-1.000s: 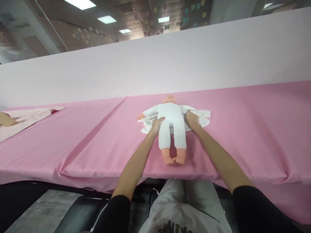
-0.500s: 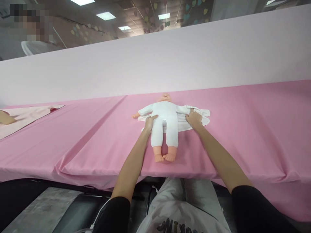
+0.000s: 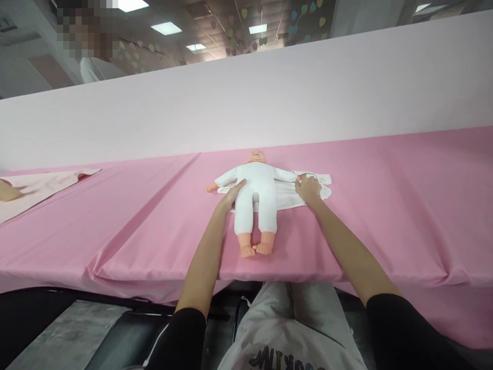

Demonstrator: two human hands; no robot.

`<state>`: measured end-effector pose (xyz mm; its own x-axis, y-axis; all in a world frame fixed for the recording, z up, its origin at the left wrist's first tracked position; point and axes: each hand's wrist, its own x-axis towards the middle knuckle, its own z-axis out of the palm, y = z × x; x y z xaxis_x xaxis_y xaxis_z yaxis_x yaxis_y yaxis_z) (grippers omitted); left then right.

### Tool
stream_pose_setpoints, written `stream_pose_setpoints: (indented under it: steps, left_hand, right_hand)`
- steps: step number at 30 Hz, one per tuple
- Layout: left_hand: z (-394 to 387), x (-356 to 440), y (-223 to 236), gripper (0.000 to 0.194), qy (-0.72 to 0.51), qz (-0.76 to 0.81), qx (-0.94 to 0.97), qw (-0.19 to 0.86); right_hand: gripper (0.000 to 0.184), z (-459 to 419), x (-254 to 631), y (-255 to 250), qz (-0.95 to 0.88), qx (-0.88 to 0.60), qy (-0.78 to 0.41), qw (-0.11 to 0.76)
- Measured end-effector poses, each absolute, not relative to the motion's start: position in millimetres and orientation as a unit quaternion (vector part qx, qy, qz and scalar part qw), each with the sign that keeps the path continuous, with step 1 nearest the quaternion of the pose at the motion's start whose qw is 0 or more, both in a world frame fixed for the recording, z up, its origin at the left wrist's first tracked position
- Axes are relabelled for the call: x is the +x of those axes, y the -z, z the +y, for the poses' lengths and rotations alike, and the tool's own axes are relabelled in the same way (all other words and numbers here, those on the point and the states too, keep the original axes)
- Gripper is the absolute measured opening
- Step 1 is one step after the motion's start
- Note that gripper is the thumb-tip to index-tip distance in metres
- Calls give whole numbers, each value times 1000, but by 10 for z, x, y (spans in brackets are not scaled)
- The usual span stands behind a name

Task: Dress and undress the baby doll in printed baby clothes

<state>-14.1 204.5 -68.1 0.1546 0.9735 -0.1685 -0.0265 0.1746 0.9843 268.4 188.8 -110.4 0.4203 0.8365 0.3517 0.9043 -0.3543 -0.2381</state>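
A baby doll with a white cloth body lies on its back, feet toward me. Spread beneath it is a white garment, sticking out mostly on the right. My left hand grips the doll's side at the hip, thumb on top and the other fingers hidden. At the end of the doll's outstretched arm on the right, my right hand is closed on the bunched garment. Its fingertips are close to the doll's small hand; whether they touch it I cannot tell.
A pink cloth with creases covers the table. Behind it rises a white partition. At far left lies a pale pink cloth with part of a tan object on it. A person is beyond the partition.
The doll has shifted slightly left, with my left hand moving along with it. The doll's hand now shows beside my right fingers. My right hand has barely moved. The person behind has moved right.
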Motion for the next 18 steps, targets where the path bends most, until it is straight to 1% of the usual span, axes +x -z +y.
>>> stream_pose_setpoints:
  steps: [3, 7, 14, 18]
  left_hand:
    - [2067, -145, 689, 40, -395, 484, 469, 625]
    - [2105, -154, 745, 36, -429, 456, 438, 645]
    - [2062, -151, 765, 28, -482, 436, 386, 655]
    - [1998, -136, 738, 28, -498, 457, 355, 646]
  right_hand:
    - [44, 1883, 2709, 1140, -534, -811, 114, 211]
    - [43, 1885, 2745, 1168, -539, -805, 136, 207]
    - [42, 1903, 2756, 1133, -539, -816, 55, 203]
    - [39, 1911, 2813, 1120, -537, -810, 26, 233]
